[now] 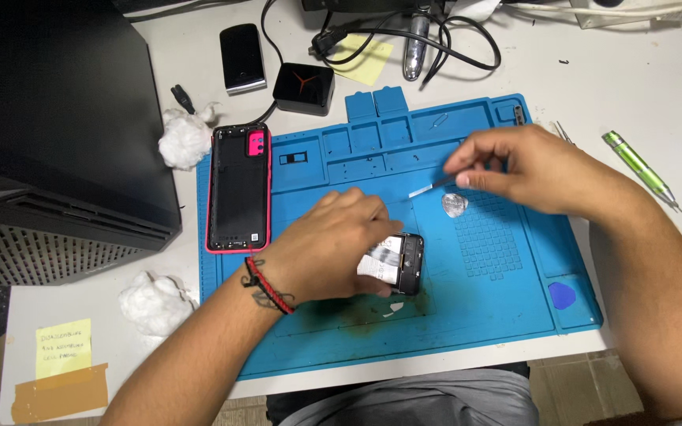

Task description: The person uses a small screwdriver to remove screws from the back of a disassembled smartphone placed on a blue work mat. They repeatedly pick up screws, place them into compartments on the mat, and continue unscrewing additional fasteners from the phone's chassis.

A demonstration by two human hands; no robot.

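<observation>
In the middle of the frame, the left hand [333,244] presses flat, fingers spread, on a black opened phone [400,264]. It lies on a blue rubber mat [507,292]. Up right, the right hand [526,170] pinches thin metal tweezers [432,188].

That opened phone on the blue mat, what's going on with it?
A person sits at a white desk with a blue work mat. Their left hand presses down on an opened phone lying on the mat, while the right hand holds a thin pair of tweezers above it. The phone's pink-edged back cover lies apart at the mat's left edge. A green screwdriver rests on the desk to the right.
</observation>
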